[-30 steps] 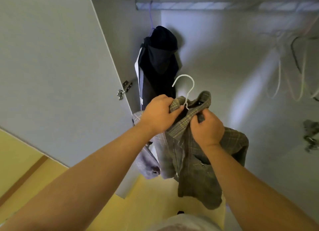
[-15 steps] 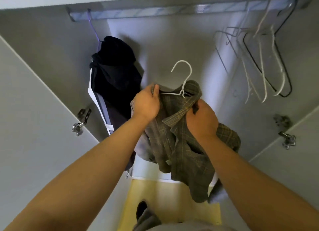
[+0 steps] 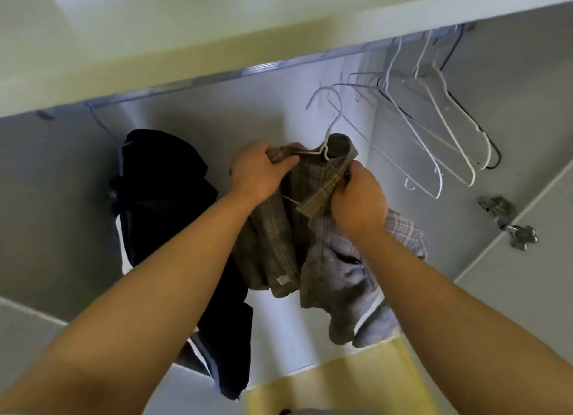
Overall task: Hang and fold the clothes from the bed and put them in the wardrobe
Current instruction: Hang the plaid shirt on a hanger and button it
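A brown-grey plaid shirt [image 3: 285,237] hangs on a white wire hanger [image 3: 330,116] that I hold up inside the wardrobe. My left hand [image 3: 259,174] grips the shirt's left shoulder over the hanger wire. My right hand [image 3: 359,194] grips the collar and right shoulder. The hanger's hook points up, below the metal rail [image 3: 269,67] and apart from it. The shirt's lower part droops between my forearms.
A dark jacket with a white stripe [image 3: 161,203] hangs from the rail at the left. Several bare hangers [image 3: 434,129] hang at the right. A door hinge [image 3: 508,222] sits on the right door. Yellow floor [image 3: 335,386] shows below.
My view has tilted up and shifted, so the rail sits lower in frame. The shirt on its hanger has risen closer to the rail, with both hands still gripping it.
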A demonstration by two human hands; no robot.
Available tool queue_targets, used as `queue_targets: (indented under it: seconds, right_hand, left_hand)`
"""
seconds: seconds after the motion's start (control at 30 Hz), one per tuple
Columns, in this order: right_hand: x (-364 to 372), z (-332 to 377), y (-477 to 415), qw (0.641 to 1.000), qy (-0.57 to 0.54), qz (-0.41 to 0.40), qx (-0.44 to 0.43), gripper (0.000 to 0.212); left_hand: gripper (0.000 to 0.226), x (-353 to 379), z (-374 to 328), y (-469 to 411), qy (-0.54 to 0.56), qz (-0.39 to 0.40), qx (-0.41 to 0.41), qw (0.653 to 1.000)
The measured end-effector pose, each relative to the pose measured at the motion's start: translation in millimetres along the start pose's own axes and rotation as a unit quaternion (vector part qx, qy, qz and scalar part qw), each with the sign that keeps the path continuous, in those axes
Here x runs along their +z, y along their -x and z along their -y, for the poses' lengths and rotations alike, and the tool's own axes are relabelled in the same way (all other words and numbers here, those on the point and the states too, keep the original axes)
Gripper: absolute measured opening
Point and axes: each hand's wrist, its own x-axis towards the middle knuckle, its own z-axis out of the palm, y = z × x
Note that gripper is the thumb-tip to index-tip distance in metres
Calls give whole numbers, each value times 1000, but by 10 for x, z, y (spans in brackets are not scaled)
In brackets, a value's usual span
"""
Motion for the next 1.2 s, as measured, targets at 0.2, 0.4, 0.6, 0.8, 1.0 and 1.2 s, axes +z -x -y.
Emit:
queue_targets:
  seconds: [0.2,0.4,0.6,0.8,1.0,1.2]
  right_hand:
    - [34,325,-315,998,57,-25,-9,25]
    - [-30,501,-628,996,79,-32,1,30]
    - [-51,599,-851,994,96,-43,3,32]
    - [-14,615,-1041,995,96,-22,2,32]
    - [130,503,-1101,996,89,17,11,27]
    - [207,389,-1154,998,66,17,17,19]
  left_hand:
    - [27,7,77,-469,62,-20,18,998]
    - [41,14,82,-808,187,-35,-32,981]
    - [49,45,94,-995,208,-37,-19,977]
    - [56,38,132,-1068,157,-37,1,987]
    - [55,117,321,-1085,91,-3,0,996]
    - [44,166,410,-1101,57,6,10,998]
